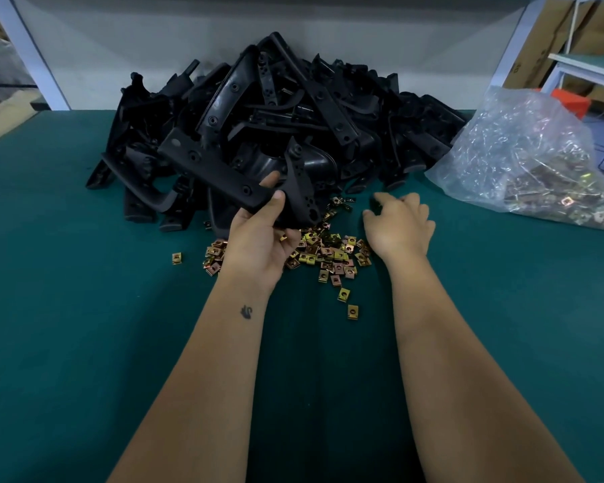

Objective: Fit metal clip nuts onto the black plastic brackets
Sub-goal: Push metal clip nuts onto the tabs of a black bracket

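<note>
- Your left hand [258, 235] grips a black bracket [220, 172] by its near end, thumb on top, at the near edge of the bracket pile [279, 109].
- Clip nuts [328, 254] lie scattered on the green surface [67, 308] between your hands.
- Your right hand [400, 224] hovers over them, fingers loosely curled, holding nothing.
- A clear bag [534, 155] of nuts sits far right.
</note>
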Demonstrator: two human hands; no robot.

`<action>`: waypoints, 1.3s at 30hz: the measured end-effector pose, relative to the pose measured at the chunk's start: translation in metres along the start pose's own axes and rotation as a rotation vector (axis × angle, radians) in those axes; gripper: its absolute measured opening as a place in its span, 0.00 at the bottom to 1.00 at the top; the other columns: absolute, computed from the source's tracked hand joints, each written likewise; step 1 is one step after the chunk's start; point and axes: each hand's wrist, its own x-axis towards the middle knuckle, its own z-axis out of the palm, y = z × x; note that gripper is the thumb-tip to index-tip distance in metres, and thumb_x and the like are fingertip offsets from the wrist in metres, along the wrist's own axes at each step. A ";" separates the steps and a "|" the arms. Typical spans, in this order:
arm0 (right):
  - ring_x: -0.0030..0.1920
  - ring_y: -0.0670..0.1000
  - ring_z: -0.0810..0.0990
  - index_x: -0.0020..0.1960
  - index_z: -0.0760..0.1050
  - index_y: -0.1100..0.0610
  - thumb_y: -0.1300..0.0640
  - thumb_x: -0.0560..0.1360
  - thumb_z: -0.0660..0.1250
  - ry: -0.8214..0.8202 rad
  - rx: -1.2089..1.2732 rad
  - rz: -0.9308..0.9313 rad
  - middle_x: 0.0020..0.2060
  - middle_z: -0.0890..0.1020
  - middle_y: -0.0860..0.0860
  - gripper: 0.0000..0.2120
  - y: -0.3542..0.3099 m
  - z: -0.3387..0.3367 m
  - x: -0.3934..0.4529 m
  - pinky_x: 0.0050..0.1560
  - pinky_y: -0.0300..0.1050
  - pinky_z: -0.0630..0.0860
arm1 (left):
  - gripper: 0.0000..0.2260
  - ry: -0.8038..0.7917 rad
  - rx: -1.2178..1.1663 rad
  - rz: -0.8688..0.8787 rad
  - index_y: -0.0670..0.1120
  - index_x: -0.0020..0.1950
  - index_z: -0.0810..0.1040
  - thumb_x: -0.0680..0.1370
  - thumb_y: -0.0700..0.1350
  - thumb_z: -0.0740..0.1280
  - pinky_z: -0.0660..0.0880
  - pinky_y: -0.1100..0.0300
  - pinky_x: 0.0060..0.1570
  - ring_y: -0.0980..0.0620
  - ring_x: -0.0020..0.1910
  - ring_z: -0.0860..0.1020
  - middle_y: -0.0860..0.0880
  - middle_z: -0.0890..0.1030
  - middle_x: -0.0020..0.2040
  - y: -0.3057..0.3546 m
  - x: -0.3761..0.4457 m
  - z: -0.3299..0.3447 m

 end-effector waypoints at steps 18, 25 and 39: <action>0.44 0.46 0.77 0.52 0.80 0.52 0.64 0.75 0.69 -0.048 0.472 -0.170 0.40 0.78 0.43 0.09 -0.019 0.006 -0.022 0.48 0.42 0.77 | 0.10 0.000 0.000 -0.005 0.52 0.55 0.82 0.81 0.39 0.65 0.68 0.65 0.27 0.56 0.36 0.80 0.49 0.85 0.51 0.001 -0.001 0.004; 0.43 0.39 0.82 0.50 0.83 0.53 0.64 0.74 0.72 -0.013 1.030 -0.090 0.42 0.84 0.45 0.08 -0.040 0.004 -0.037 0.48 0.32 0.77 | 0.10 0.022 -0.011 0.009 0.51 0.56 0.82 0.81 0.39 0.64 0.68 0.65 0.27 0.56 0.36 0.79 0.47 0.84 0.52 0.002 0.000 0.005; 0.45 0.42 0.83 0.45 0.81 0.50 0.60 0.74 0.72 -0.046 1.064 -0.178 0.41 0.85 0.47 0.05 -0.047 -0.004 -0.046 0.48 0.36 0.78 | 0.15 0.069 0.089 0.114 0.49 0.53 0.76 0.74 0.32 0.72 0.77 0.68 0.38 0.61 0.40 0.83 0.54 0.85 0.43 0.000 -0.001 0.003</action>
